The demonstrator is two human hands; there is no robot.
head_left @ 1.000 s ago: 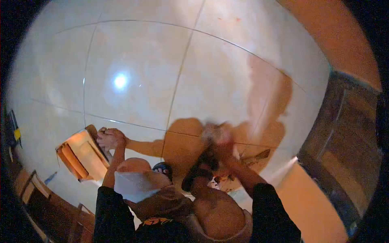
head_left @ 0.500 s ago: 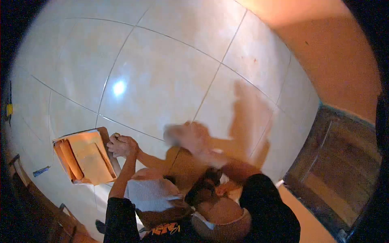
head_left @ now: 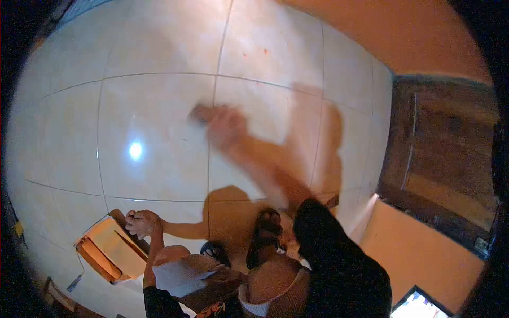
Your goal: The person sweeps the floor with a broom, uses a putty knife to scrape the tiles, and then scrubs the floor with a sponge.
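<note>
My right hand [head_left: 228,129] is stretched out over the tiled floor, smeared by motion, its fingers closed round a small dark brown object [head_left: 200,113] too blurred to name. My left hand [head_left: 142,223] is low on the left with its fingers curled together; what they hold, if anything, is hidden. It overlaps the dark brown edge of an orange-and-tan box-like thing [head_left: 121,241] on the floor. The open side of that thing shows an orange fold and a tan flat panel.
Pale floor tiles [head_left: 154,106] have small reddish specks [head_left: 265,51] near the top. A dark wooden door [head_left: 445,143] and orange wall [head_left: 440,47] stand right. A small bluish-grey object [head_left: 75,282] lies lower left. My sandalled feet [head_left: 265,233] are below.
My right hand has swept forward and slightly left with the dark object. The head view has shifted, so the box and left hand appear lower. My left hand stays beside the box.
</note>
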